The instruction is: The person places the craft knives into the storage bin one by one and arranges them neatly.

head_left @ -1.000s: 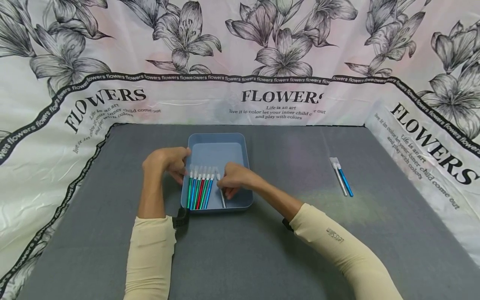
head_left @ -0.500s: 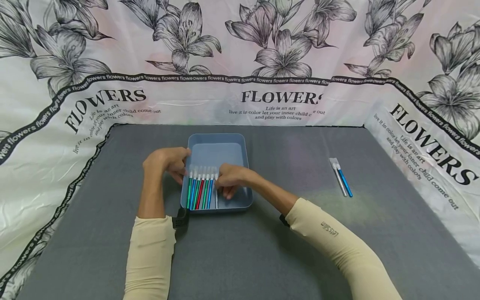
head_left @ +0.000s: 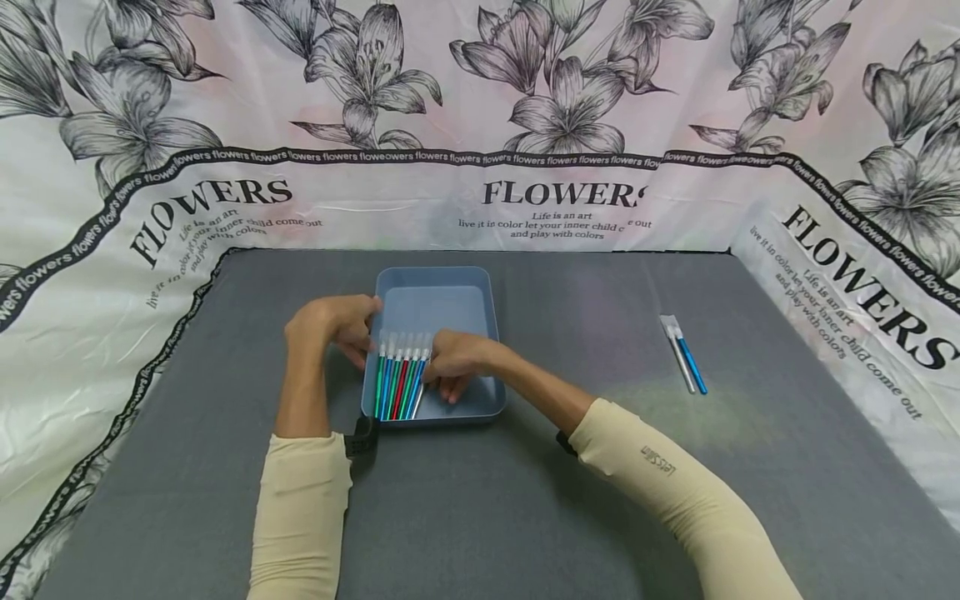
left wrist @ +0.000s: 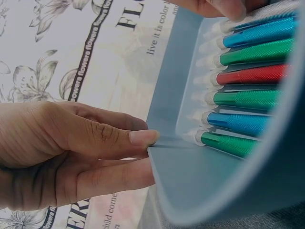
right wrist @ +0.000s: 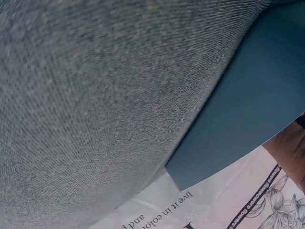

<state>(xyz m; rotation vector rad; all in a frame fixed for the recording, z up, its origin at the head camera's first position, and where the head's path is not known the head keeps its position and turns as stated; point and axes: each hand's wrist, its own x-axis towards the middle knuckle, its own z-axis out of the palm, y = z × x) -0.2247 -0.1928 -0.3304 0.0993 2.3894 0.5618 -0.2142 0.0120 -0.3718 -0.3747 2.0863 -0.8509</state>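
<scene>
Inside the blue-grey tray [head_left: 450,304], coloured craft knives [head_left: 401,387] with clear caps and knurled handles lie side by side along the left. My left hand [head_left: 337,325] pinches the tray's left wall, its thumb over the rim in the left wrist view. My right hand [head_left: 461,358] reaches into the tray with curled fingers on a silver craft knife [head_left: 420,402] at the right end of the row. Fingertips [left wrist: 231,8] of that hand show at this knife's collar in the left wrist view. The right wrist view catches only a sliver of the hand [right wrist: 290,150] beyond the tray wall.
Off to the right on the grey cloth [head_left: 570,333] lie two more capped craft knives, a silver one [head_left: 678,358] and a blue one [head_left: 692,367]. A white flower-print sheet [head_left: 420,200] rises behind and along both sides.
My right hand has shifted left, bringing the silver craft knife from a tilted position apart from the others to close beside the blue one. The left hand stays at the tray wall.
</scene>
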